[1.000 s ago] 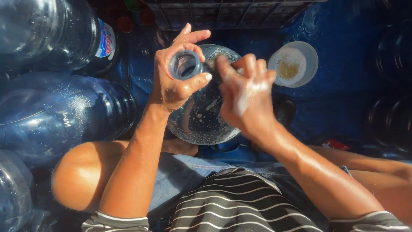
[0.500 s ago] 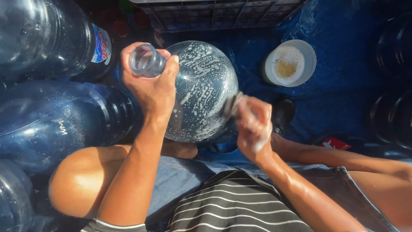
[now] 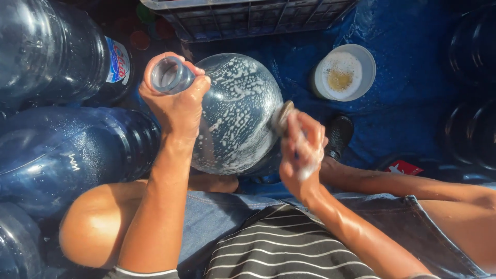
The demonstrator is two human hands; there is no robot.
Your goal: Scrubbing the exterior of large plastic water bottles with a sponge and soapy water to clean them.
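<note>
Your left hand (image 3: 175, 103) wraps tight around the neck of a soapy jug (image 3: 237, 113) tilted between your knees. Your right hand (image 3: 302, 147) pinches a sponge (image 3: 282, 116) against its side. Keep the neck steady and scrub with firm, overlapping strokes.

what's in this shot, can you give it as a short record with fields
left hand: left hand grips the neck of the soapy jug
right hand: right hand presses a sponge to the jug's side
jug state: tilted, streaked with foam
nearby: white bowl with yellowish liquid, crate behind, more big blue jugs to the left
ground: wet blue tarp
</note>
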